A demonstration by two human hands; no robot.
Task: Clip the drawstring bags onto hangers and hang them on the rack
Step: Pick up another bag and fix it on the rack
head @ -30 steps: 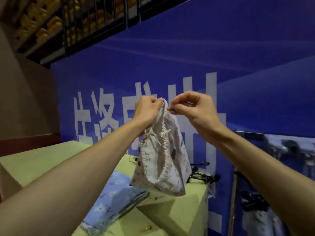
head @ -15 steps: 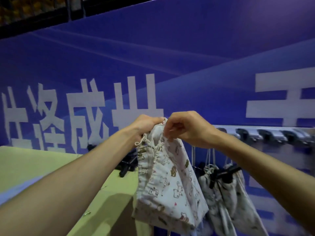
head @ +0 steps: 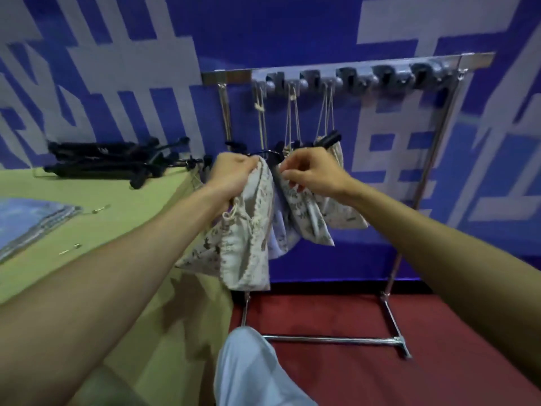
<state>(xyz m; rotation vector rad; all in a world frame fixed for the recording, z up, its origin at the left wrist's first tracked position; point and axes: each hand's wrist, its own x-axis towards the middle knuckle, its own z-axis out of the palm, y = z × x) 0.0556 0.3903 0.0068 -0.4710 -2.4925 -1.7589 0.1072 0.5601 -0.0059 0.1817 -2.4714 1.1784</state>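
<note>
- Blue wall (head: 263, 30) with large white characters fills the background, and a metal rack (head: 351, 61) stands against it.
- Left hand (head: 234, 174): the fingers are curled tight round the gathered top of a patterned drawstring bag (head: 243, 253), and its knotted cord ends dangle just below the wrist.
- That bag hangs free from the fist, in front of the table's corner and left of the rack's hung items; it is not on the rack.
- Right hand (head: 313, 174): the fingers are curled, with thumb and forefinger pinching at the top of a hung bag (head: 307, 215). Blur hides whether they hold fabric or cord.
- A black hanger (head: 265, 153) shows just behind and between the 2 hands.
- Cords (head: 292, 112) run from the hung bags up to grey hooks on the rack's top rail; another patterned bag (head: 342, 212) hangs just right of the pinched one.
- To the left, a green table (head: 117, 230) bears a pile of black hangers (head: 111, 162) near the wall, a blue floral cloth (head: 29, 221) at the far left edge, and 2 small metal pieces (head: 101, 208) lying apart.
- Below lie red floor (head: 322, 312) and the person's knee (head: 251, 370) in pale trousers.
</note>
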